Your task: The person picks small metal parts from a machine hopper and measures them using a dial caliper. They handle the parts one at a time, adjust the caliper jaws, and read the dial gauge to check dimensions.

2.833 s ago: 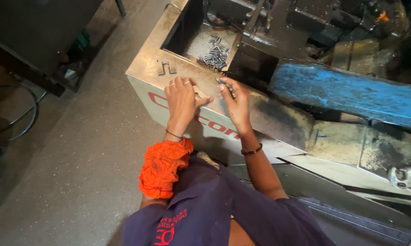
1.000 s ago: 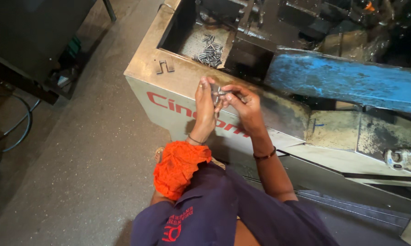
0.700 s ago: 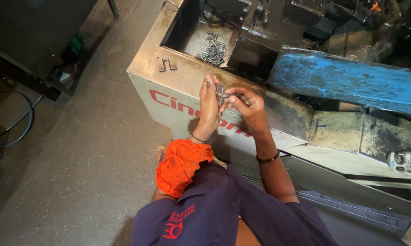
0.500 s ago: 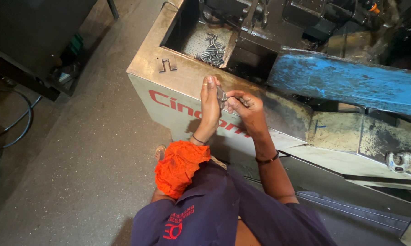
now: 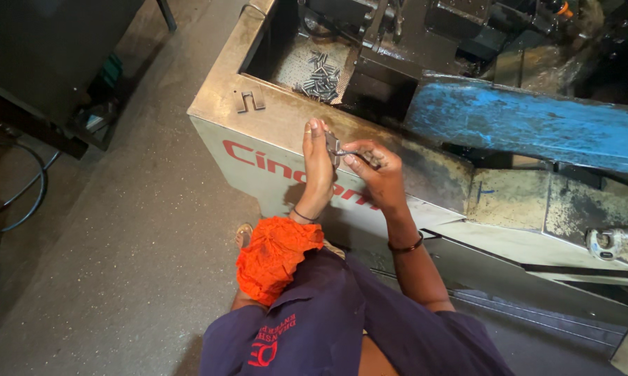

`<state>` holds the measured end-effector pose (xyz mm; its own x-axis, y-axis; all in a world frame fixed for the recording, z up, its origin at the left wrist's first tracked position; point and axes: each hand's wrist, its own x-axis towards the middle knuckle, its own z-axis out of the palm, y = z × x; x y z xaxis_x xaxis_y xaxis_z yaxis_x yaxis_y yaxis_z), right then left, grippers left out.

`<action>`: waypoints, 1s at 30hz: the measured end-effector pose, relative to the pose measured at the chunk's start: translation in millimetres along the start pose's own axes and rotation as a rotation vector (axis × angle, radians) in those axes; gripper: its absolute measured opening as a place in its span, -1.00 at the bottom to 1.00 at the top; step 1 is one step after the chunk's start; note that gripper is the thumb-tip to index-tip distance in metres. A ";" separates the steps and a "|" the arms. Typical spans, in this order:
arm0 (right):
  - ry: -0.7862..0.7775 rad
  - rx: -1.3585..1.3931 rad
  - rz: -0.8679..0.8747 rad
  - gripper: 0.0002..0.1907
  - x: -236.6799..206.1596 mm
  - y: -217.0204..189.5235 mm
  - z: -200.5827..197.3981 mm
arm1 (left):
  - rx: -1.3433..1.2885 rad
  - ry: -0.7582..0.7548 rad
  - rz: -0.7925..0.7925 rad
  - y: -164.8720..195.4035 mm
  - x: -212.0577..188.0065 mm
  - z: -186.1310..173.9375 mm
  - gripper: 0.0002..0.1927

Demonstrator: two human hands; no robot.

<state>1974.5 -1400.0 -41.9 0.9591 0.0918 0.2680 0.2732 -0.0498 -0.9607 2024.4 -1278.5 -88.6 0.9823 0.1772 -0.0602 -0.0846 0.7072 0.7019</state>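
Head view: both hands, flat on the machine rim (image 5: 272,115) earlier, now meet above it; left hand (image 5: 319,163) and right hand (image 5: 374,175) pinch a small metal part (image 5: 336,148).

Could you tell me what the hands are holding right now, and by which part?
Both hands pinch a small metal piece between them: the left hand at its left end, the right hand at its right end. Its exact shape is too small to tell.

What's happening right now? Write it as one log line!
left hand: raised, fingers on small metal part | right hand: pinching same part | place: above machine ledge | nearby: pile of metal pins in tray
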 end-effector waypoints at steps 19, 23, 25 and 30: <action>-0.012 0.119 0.060 -0.81 -0.1 7.6 -2.2 | 0.071 -0.014 0.052 6.8 -6.0 2.4 -0.61; -0.020 0.123 0.072 -0.80 1.2 12.9 0.5 | 0.070 -0.018 0.027 7.8 -9.6 3.3 -0.61; -0.013 0.135 0.087 -0.80 2.2 15.8 1.2 | 0.102 -0.022 0.038 7.5 -10.5 2.1 -0.59; -0.023 0.114 0.108 -0.80 4.2 19.3 3.3 | 0.141 -0.019 0.099 3.1 -12.4 0.1 -0.58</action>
<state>1983.6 -1397.2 -59.6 0.9800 0.1152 0.1625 0.1573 0.0525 -0.9862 2011.9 -1278.6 -85.6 0.9735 0.2269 0.0268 -0.1580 0.5837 0.7964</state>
